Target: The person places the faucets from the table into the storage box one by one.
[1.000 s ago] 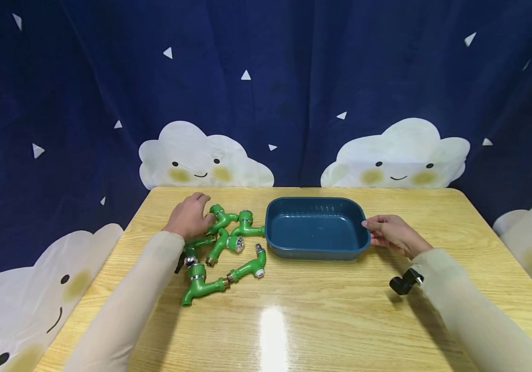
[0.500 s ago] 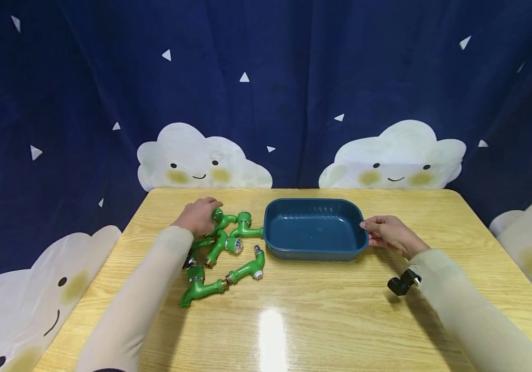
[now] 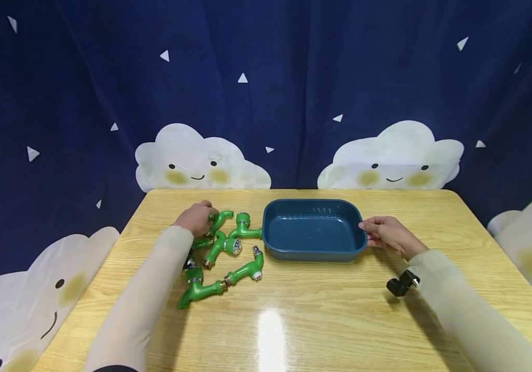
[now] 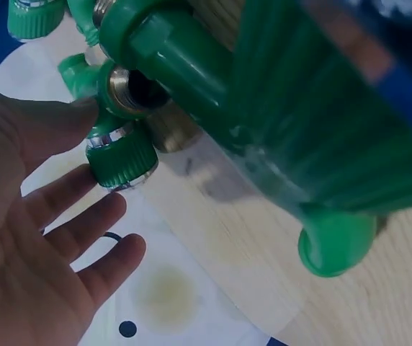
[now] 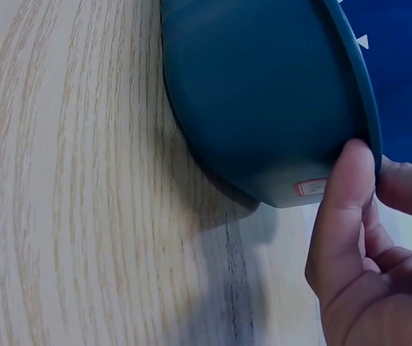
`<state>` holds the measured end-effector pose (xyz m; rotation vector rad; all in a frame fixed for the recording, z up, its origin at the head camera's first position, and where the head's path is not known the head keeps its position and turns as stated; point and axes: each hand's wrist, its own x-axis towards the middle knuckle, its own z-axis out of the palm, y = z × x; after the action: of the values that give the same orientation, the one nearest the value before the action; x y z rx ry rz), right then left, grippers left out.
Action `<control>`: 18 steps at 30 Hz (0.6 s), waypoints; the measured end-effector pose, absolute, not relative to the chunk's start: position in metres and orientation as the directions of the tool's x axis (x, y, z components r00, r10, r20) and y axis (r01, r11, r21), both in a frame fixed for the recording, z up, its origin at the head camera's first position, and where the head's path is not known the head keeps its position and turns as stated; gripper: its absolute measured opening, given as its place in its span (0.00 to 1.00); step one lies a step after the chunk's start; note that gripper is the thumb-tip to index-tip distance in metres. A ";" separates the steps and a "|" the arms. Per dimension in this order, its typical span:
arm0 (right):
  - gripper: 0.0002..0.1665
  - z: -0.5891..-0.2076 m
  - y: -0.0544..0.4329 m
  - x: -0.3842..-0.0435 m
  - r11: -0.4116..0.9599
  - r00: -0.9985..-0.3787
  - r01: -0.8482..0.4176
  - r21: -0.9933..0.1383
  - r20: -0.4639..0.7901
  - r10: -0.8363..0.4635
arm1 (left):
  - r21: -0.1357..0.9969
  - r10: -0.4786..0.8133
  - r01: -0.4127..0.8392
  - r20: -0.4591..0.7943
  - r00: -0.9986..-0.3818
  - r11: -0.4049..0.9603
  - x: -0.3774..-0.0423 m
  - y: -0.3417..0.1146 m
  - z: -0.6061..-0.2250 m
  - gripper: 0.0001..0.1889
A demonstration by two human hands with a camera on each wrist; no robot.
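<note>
My left hand is at the back left of the table, with thumb and index finger pinching a green faucet by its ribbed knob. In the left wrist view the other fingers are spread apart. Several more green faucets lie close by, among them one with a white-capped end and one at the front. To their right stands a dark blue rectangular tub. My right hand pinches the tub's right rim between thumb and fingers; a small label shows on the tub's side.
The wooden table reaches back to a dark blue curtain printed with clouds. One faucet has its threaded end against the tub's left side. A black device is strapped at my right wrist.
My left hand has moved slightly right and down onto the rear faucet, and that faucet has turned, its spout now pointing to the back right. My right hand stays on the tub's rim.
</note>
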<state>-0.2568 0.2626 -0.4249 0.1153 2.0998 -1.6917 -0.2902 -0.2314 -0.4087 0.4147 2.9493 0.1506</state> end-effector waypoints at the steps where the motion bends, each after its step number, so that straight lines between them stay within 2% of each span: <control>1: 0.21 -0.425 0.262 -0.256 0.248 -0.900 0.331 -0.910 -0.384 -0.207 | 0.119 0.270 0.255 -0.142 -0.952 0.960 -0.290 -0.232 -0.409 0.21; 12: 0.24 -0.425 0.262 -0.256 0.256 -0.901 0.325 -0.911 -0.380 -0.209 | -0.016 0.157 0.160 -0.119 -0.980 0.987 -0.289 -0.239 -0.414 0.23; 18: 0.26 -0.425 0.262 -0.256 0.279 -0.901 0.318 -0.906 -0.380 -0.207 | 0.001 0.089 0.090 -0.147 -0.985 0.996 -0.290 -0.244 -0.414 0.23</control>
<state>-0.2558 0.2624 -0.4246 0.0994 2.1283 -1.6583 -0.2899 -0.2437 -0.4137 0.1350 2.9906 -0.0084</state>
